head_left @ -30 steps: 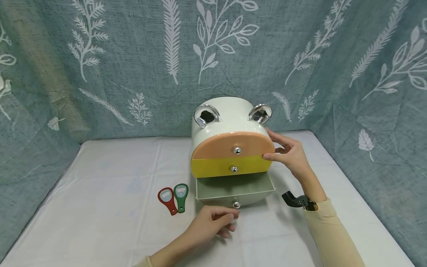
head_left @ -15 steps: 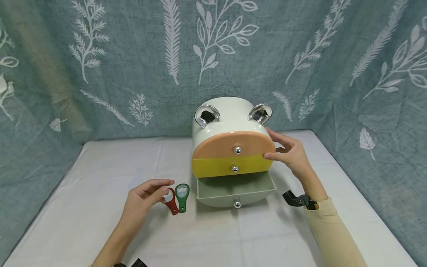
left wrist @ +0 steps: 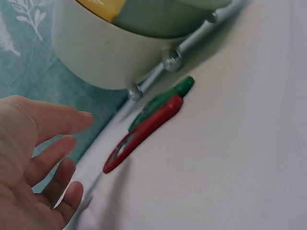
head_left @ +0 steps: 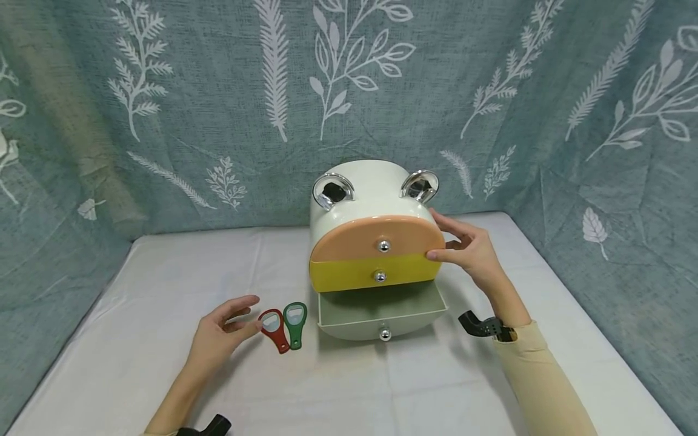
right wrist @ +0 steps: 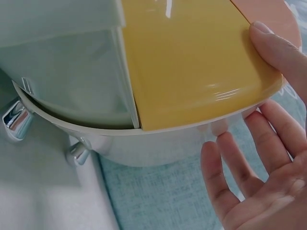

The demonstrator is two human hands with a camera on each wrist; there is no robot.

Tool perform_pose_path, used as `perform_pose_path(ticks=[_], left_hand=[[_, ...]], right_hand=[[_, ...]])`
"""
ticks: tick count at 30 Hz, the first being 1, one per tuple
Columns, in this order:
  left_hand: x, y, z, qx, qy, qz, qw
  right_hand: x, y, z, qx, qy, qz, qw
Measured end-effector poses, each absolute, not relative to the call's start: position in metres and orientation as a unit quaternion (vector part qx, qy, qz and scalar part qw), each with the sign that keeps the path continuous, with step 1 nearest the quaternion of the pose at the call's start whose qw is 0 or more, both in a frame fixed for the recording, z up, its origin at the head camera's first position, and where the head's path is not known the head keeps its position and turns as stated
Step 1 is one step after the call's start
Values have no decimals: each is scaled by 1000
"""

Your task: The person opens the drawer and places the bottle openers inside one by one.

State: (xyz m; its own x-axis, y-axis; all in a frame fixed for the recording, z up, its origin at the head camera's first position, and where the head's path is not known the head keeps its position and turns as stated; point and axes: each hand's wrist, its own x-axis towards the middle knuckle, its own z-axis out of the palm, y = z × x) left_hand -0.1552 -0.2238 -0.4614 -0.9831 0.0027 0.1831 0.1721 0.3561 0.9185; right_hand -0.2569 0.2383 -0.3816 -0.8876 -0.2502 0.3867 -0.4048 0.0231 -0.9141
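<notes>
My left hand (head_left: 215, 336) is held with thumb and fingers spread, just left of the red bottle opener (head_left: 274, 331). Between its fingertips there is nothing; the left wrist view shows a gap to the red opener (left wrist: 156, 122). Close against that one lies a green bottle opener (head_left: 295, 324). My right hand (head_left: 471, 251) grips the right side of a frog-shaped drawer cabinet (head_left: 376, 184). Its thumb presses the front of the yellow drawer (right wrist: 201, 62), and the fingertips touch the white side wall. The bottom drawer, pale green (head_left: 354, 330), is pulled out.
Above the yellow drawer, an orange drawer (head_left: 349, 239) is closed. Two silver-rimmed eyes (head_left: 420, 186) stick up from the cabinet top. A white cloth (head_left: 163, 290) covers the table, and a leaf-patterned curtain (head_left: 218, 91) hangs behind.
My left hand has gone from the bottom drawer's knob leftward to the red opener, then slightly further left off it. The right hand keeps its hold on the cabinet.
</notes>
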Motion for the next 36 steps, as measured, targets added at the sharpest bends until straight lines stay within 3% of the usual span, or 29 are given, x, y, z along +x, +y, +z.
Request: perform_pose_path(ticks=[15, 36], left_hand=[[-160, -224, -470, -82, -876, -475, -2], [-156, -221, -468, -124, -888, -442, 9]], right_hand=[[-256, 238, -381, 227, -703, 672, 51], [-257, 237, -382, 234, -695, 678, 49]])
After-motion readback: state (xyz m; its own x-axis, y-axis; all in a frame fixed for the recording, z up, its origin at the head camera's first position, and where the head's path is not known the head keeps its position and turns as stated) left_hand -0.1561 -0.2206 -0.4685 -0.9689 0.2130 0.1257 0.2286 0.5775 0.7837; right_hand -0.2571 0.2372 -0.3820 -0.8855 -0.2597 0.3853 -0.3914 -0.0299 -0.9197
